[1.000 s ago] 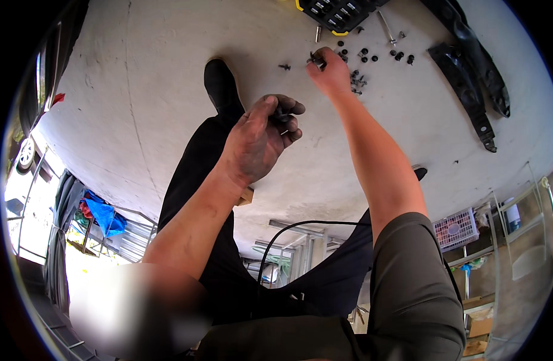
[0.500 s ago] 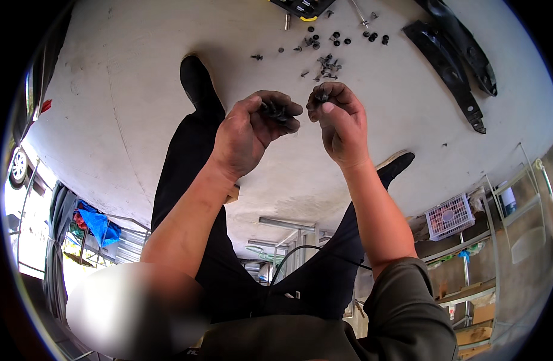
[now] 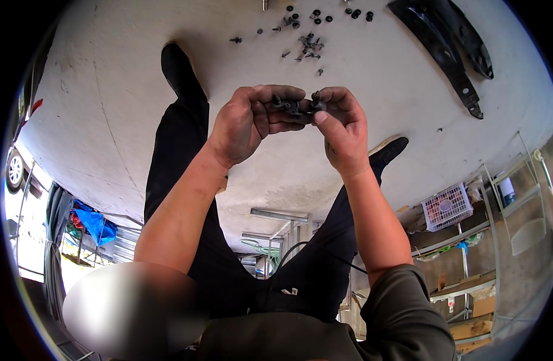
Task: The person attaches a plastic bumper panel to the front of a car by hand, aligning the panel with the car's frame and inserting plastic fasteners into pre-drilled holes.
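My left hand (image 3: 246,123) and my right hand (image 3: 342,129) meet in front of me above a pale concrete floor (image 3: 108,108). The left hand's fingers curl around several small black plastic clips (image 3: 286,106). The right hand pinches one small black clip (image 3: 318,103) between thumb and fingers, touching the left hand's fingertips. Both hands are grimy. More loose black clips and screws (image 3: 309,43) lie scattered on the floor beyond my hands.
Two long black plastic trim pieces (image 3: 448,48) lie on the floor at the upper right. My legs in black trousers stretch out, with a black shoe (image 3: 177,66) on the left. A white wire basket (image 3: 448,207) and shelving stand on the right. A blue cloth (image 3: 96,222) lies at the left.
My right hand drew back from the pile of clips on the floor and came to my left hand with a clip. Both hands now touch at the fingertips.
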